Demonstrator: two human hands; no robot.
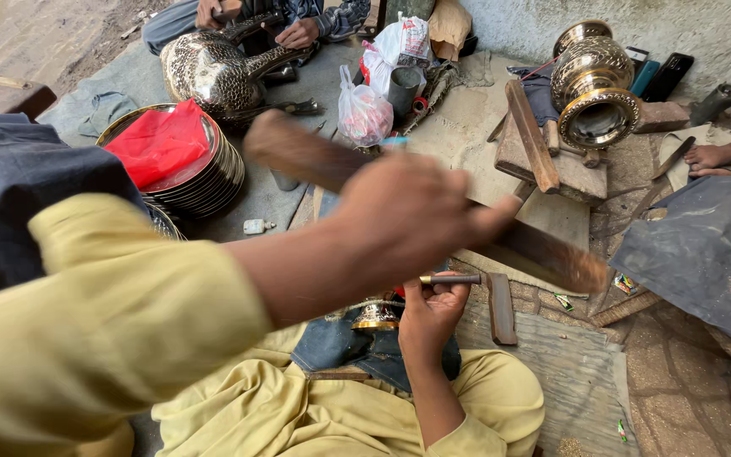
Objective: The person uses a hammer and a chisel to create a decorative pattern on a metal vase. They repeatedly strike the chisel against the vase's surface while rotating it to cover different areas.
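Item: my left hand [408, 216], centre of the frame, fist closed round a long dark wooden bat [433, 203]. The bat runs from upper left to lower right and is motion-blurred along its whole length.

Item: my right hand [430, 311], lower centre, fingers pinched round a thin metal punch [450, 278] held level just under the bat.

Item: small brass piece [376, 316], lower centre, resting on a blue denim cloth [340, 345] over my lap, just left of my right hand.

Item: flat dark bar [501, 308] lying on the ground just right of my right hand.

Item: stack of metal plates [213, 182], upper left, with a red plastic bag [161, 140] lying on top.

Item: large embossed silver vessel [213, 72], top left, with another person's hand [298, 34] beside it.

Item: brass urn [594, 85], upper right, tipped on its side on a wooden block [568, 169].

Item: clear plastic bag [364, 112] with pink contents, top centre.

Item: another person's hand [712, 157], right edge, lying on the ground near a dark cloth [704, 254].
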